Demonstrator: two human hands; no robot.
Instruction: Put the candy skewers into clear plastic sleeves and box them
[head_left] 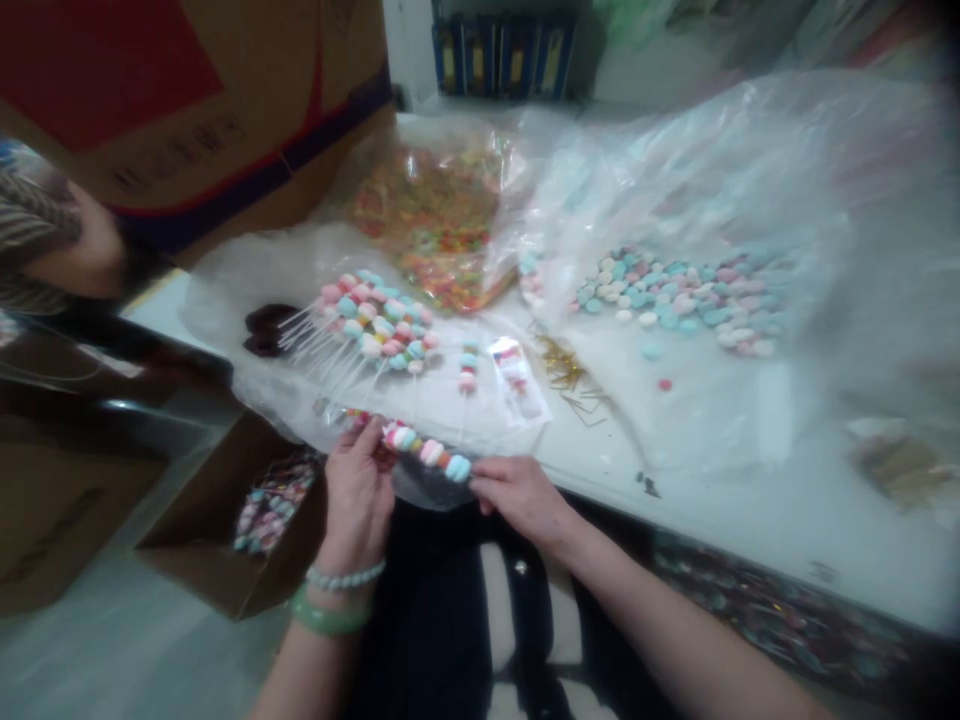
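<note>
Just off the table's near edge (675,505), the left hand (358,495) and right hand (521,497) hold a candy stick (427,455) between them, fingers closed on either end of its row of pastel candies. The step in hand looks like setting candies along this stick, left of the loose candies (675,295); the next move calls for a steady grip.

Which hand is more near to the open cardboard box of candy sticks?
Left. The left hand is just beside the cardboard box; the right hand is farther, beyond the left.
</note>
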